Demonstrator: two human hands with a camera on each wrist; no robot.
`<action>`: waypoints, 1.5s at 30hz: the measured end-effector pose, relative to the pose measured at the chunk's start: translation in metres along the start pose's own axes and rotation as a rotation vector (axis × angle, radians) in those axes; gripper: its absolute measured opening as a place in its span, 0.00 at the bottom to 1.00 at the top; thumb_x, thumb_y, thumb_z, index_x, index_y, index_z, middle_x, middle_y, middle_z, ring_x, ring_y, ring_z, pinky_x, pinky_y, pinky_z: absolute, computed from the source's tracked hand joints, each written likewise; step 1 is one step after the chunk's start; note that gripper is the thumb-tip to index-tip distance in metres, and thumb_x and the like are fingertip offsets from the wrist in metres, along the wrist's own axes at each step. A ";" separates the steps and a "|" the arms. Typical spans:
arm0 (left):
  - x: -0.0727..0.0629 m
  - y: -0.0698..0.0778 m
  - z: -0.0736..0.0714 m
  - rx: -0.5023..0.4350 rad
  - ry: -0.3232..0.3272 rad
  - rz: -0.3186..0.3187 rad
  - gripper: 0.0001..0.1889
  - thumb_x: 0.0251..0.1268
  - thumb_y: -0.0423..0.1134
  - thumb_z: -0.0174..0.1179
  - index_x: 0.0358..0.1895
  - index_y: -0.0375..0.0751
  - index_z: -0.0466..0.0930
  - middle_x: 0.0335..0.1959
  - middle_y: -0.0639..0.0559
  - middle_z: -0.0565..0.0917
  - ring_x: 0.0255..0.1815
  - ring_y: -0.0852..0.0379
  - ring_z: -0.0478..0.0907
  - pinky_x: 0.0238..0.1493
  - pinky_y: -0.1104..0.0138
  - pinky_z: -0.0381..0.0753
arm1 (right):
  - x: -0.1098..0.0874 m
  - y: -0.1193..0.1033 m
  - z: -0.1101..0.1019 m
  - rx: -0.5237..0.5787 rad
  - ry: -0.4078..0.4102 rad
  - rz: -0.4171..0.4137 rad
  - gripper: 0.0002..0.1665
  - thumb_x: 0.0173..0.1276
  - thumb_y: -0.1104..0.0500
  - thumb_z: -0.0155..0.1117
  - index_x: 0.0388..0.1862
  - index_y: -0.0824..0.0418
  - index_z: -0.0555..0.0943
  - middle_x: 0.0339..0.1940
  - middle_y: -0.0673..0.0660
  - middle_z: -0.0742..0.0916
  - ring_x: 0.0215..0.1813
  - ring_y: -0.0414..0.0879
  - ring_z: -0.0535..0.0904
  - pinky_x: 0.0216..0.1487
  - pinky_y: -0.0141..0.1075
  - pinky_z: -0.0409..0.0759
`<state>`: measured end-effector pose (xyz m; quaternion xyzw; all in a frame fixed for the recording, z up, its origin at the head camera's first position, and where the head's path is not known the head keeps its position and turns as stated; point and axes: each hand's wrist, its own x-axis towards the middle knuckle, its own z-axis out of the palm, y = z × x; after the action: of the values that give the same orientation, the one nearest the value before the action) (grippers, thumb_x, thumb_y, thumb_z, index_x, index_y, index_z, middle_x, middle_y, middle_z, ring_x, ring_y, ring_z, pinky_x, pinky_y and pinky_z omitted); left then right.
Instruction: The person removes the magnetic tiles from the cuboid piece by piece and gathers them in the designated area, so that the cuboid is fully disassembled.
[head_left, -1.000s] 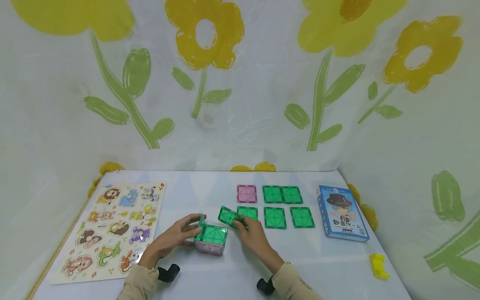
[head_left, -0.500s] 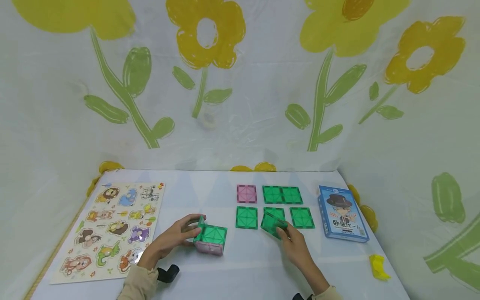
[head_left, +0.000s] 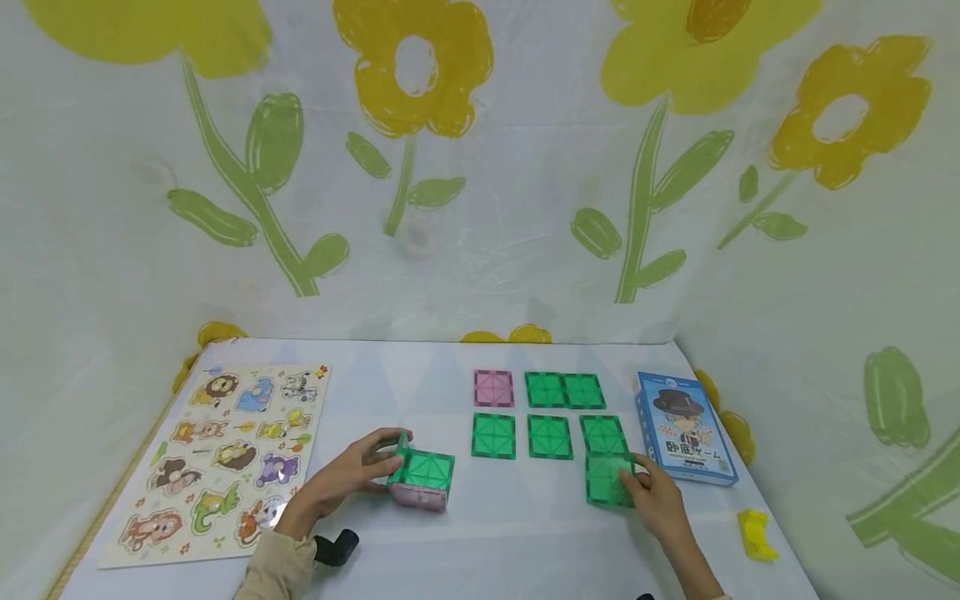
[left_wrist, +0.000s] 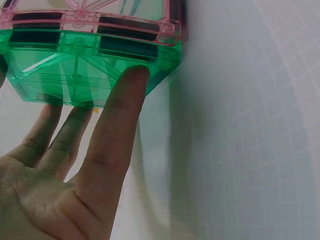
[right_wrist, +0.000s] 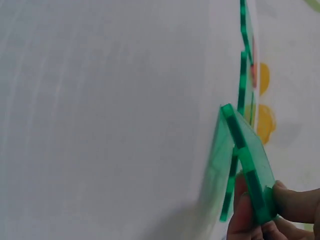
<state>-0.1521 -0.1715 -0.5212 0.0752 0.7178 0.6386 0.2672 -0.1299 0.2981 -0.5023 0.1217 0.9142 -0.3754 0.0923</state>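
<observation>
My left hand [head_left: 348, 473] grips the left side of a small box of magnetic tiles [head_left: 427, 471], with green tiles on top and at the left and a pink tile in front. In the left wrist view the thumb [left_wrist: 120, 115] presses on a green tile [left_wrist: 75, 75], with other fingertips behind it. My right hand [head_left: 660, 502] pinches a single green magnetic tile [head_left: 606, 482] by its right edge. In the right wrist view this held tile [right_wrist: 250, 162] stands tilted between thumb and fingers, and its near edge overlaps a flat green tile [head_left: 602, 433] in the head view.
Behind the hands lie a pink tile [head_left: 493, 388] and several flat green tiles [head_left: 550, 436]. An animal puzzle board [head_left: 247, 429] lies at the left. A blue game box [head_left: 686, 425] and a crumpled yellow piece [head_left: 757, 534] are at the right.
My right hand has carried the green tile rightward from beside the tile box to the front of the right-hand flat tile. My left hand and the tile box stay in place.
</observation>
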 end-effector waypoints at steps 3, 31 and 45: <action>0.001 0.000 0.000 -0.002 0.002 -0.005 0.32 0.76 0.44 0.55 0.77 0.39 0.57 0.78 0.32 0.59 0.76 0.28 0.60 0.54 0.53 0.84 | 0.002 0.009 -0.005 -0.021 -0.005 0.042 0.35 0.78 0.51 0.54 0.73 0.73 0.64 0.61 0.78 0.80 0.64 0.73 0.76 0.56 0.58 0.81; -0.001 0.009 0.004 0.020 -0.016 0.009 0.31 0.77 0.44 0.54 0.76 0.39 0.57 0.79 0.31 0.57 0.79 0.25 0.52 0.55 0.51 0.84 | 0.004 0.024 -0.010 -0.152 0.057 0.095 0.33 0.71 0.44 0.62 0.55 0.74 0.79 0.37 0.65 0.88 0.35 0.50 0.82 0.29 0.37 0.77; -0.003 0.006 0.004 0.008 -0.013 0.001 0.31 0.76 0.45 0.55 0.76 0.40 0.57 0.78 0.31 0.58 0.78 0.25 0.54 0.54 0.52 0.84 | -0.003 0.025 -0.008 -0.178 0.087 0.105 0.25 0.72 0.49 0.62 0.47 0.73 0.80 0.32 0.61 0.85 0.34 0.48 0.79 0.29 0.35 0.74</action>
<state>-0.1494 -0.1681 -0.5144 0.0806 0.7186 0.6352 0.2713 -0.1206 0.3203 -0.5122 0.1770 0.9394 -0.2818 0.0824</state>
